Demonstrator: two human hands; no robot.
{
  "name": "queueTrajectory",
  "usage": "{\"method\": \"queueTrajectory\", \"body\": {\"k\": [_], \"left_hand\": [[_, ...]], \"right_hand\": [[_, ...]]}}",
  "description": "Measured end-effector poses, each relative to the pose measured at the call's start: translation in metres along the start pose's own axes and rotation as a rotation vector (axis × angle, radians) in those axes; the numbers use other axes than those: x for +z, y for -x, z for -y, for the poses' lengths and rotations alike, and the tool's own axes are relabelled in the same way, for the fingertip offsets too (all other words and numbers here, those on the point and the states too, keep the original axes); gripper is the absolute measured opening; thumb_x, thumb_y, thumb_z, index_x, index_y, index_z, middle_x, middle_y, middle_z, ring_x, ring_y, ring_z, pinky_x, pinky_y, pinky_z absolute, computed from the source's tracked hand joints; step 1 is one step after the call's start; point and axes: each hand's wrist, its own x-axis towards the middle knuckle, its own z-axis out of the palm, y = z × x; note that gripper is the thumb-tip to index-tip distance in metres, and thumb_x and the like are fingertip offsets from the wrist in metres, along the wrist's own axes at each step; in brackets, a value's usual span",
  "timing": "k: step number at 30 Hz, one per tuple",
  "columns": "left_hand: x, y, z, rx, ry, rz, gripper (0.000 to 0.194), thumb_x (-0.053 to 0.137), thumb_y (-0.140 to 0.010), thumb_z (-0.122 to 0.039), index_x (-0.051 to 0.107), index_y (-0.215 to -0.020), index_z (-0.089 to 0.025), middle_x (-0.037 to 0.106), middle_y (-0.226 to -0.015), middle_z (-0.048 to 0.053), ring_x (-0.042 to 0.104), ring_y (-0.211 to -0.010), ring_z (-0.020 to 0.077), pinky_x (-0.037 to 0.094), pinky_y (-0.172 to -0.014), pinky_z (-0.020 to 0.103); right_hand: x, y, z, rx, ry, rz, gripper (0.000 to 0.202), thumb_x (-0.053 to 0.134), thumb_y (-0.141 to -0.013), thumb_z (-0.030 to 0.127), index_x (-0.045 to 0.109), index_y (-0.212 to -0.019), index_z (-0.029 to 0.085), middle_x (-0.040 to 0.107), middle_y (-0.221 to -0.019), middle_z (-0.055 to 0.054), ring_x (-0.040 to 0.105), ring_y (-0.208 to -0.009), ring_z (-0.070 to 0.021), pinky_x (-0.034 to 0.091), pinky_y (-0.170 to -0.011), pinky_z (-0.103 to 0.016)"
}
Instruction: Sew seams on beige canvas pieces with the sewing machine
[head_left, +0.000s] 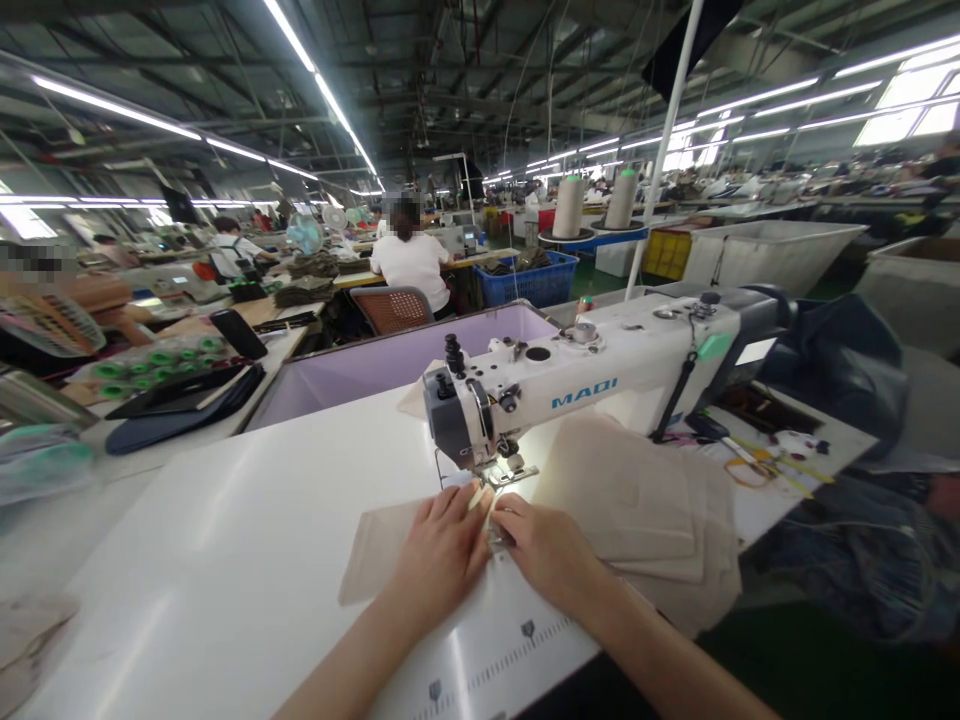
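Beige in colour, one flat cloth panel (375,552) lies on the white, smooth-topped table (225,560), reaching leftward from the stitching area, between the table's near and far edges; one left hand (442,535) rests palm down over its right part, fingers extended and slightly spread, their tips near the metal presser foot (510,475); one right hand (551,555) is just beside it, fingers bent and tips drawn together close to the foot, though whether they pinch cloth I cannot tell. Above both hands stands one white sewing machine (577,385) with blue MAQI lettering; to its right, a layered pile of beige cloth pieces (637,500) spreads towards the table's near right edge, several in number, the exact count hidden by overlap. Two dark printed markers, one (528,630) farther right and one (435,692) farther left, sit by a single printed ruler scale (487,665) along the near edge; one pair of orange-handled scissors (754,465) lies towards the right end; beyond the far edge is one lilac, open-topped bin (337,375); two pale thread cones, one (568,208) left and one (621,200) right, stand on a blue holder (592,240); one person in a white top (412,262) sits farther back, facing away.
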Motion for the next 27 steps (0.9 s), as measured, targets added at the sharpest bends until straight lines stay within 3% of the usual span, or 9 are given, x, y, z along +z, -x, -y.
{"method": "queueTrajectory", "body": {"k": [10,17,27], "left_hand": [[-0.002,0.005,-0.001,0.035,-0.057,0.003,0.040,0.047,-0.101,-0.031,0.058,-0.138,-0.019,0.060,-0.141,0.012,0.054,-0.126,0.0307,0.049,-0.102,0.049],[0.000,0.030,-0.009,0.255,-0.018,-0.001,0.043,0.047,-0.098,-0.016,0.053,-0.141,-0.014,0.062,-0.140,0.012,0.057,-0.126,0.0290,0.055,-0.100,0.044],[-0.013,0.012,0.000,0.241,0.102,-0.036,0.033,0.041,-0.102,-0.022,0.064,-0.126,-0.018,0.071,-0.121,0.011,0.064,-0.111,0.0261,0.059,-0.094,0.044]], "right_hand": [[-0.004,0.005,-0.001,-0.002,0.002,0.056,0.023,0.051,-0.094,0.017,0.065,-0.112,0.023,0.068,-0.118,-0.003,0.067,-0.097,-0.0204,0.046,-0.079,-0.028],[-0.003,0.023,-0.005,-0.073,-0.029,0.043,0.027,0.049,-0.095,0.012,0.064,-0.115,0.022,0.068,-0.116,-0.002,0.067,-0.096,-0.0199,0.047,-0.080,-0.028],[-0.006,0.007,-0.007,-0.087,0.010,0.028,0.026,0.048,-0.100,0.016,0.067,-0.115,0.024,0.069,-0.118,-0.001,0.069,-0.094,-0.0193,0.048,-0.078,-0.027]]}}
